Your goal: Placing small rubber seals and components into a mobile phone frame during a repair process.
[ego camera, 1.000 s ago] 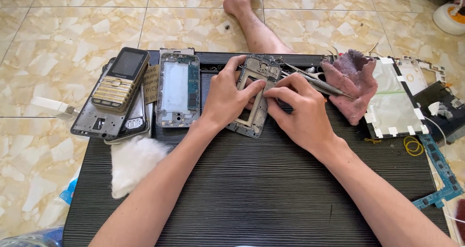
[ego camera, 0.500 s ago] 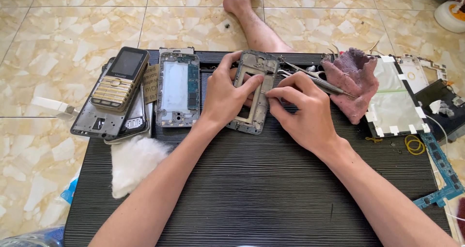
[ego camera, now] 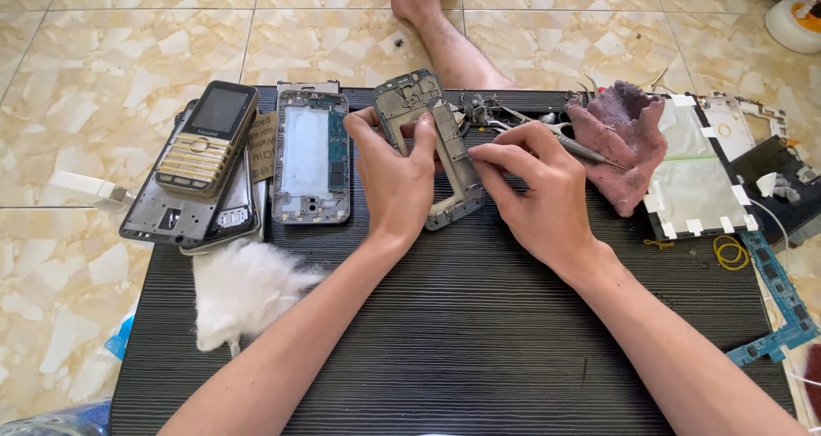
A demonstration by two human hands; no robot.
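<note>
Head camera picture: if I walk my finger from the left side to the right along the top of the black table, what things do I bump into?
Gold keypad phone → opened phone with bare circuit board → left hand holding the grey phone frame → right hand with tweezers → pink rag → taped white panel → yellow rubber band → blue circuit strip.

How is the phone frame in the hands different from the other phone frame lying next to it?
The held phone frame is tilted and gripped by the left hand, with the right hand touching its edge; the flat phone frame lies untouched on the black table. The held frame has an open hole in its middle; the flat frame has a pale plate filling its middle and a blue board strip. Both are grey, rectangular phone parts.
</note>
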